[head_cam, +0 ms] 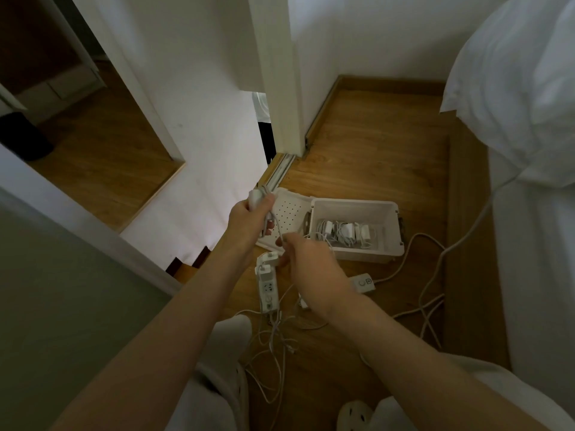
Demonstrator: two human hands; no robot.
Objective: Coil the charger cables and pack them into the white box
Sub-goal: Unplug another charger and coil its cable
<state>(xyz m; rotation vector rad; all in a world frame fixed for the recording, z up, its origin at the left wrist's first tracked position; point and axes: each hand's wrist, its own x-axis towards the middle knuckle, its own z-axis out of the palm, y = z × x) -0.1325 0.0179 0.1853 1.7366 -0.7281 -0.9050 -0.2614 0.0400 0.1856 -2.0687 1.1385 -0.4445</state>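
1. You are looking at a dim room; the palest, brightest patch is the wall [217, 144] ahead.
2. The white box [351, 209] shows its inside without glare.
3. Wide-angle bending bows the door frame [273, 73]; the lower corners turn soft and dark.

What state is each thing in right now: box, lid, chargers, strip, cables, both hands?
white box: open, on the floor, packed chargers inside.
lid: swung open, leaning beside the box.
charger: held up, cable partly wound round it.
left hand: grips the charger.
right hand: pinches the cable.
power strip: on the floor, an adapter plugged in.
loose cables: uncoiled, tangled on the floor.
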